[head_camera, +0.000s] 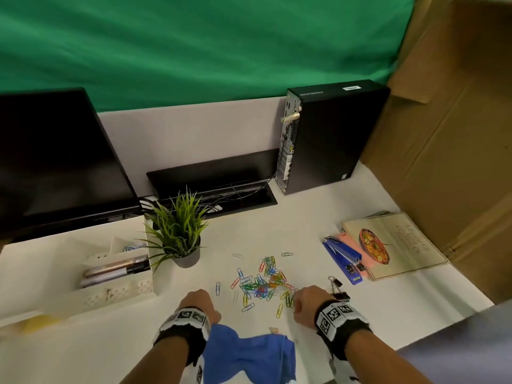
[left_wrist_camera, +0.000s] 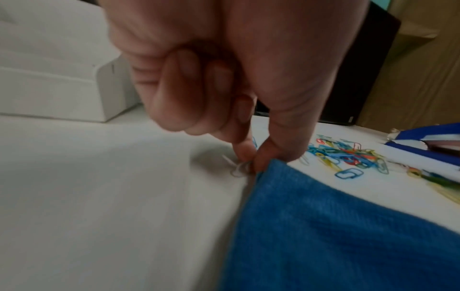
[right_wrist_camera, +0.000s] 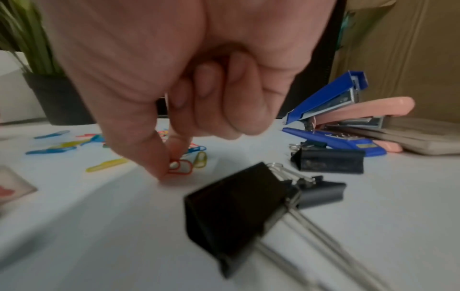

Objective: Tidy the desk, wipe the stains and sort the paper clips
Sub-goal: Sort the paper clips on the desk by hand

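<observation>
2 hands: left hand [head_camera: 200, 300] and right hand [head_camera: 306, 302]. 1 blue cloth [head_camera: 249, 356]. 1 heap of coloured paper clips [head_camera: 263, 281], too many and too tangled to count. 3 black binder clips [right_wrist_camera: 239, 212] in the right wrist view. 2 staplers: 1 blue stapler [head_camera: 343, 259], 1 pink stapler [right_wrist_camera: 388, 107]. 1 potted plant [head_camera: 180, 236]. 1 white organizer [head_camera: 116, 275]. 1 monitor [head_camera: 55, 162]. 1 computer tower [head_camera: 327, 134]. 1 cookbook [head_camera: 396, 245]. 1 bench [head_camera: 318, 223].

Seen from head height, looking down on the surface [head_camera: 277, 223]; shot close from each wrist, low along it; paper clips [head_camera: 263, 281] shared throughout.
</observation>
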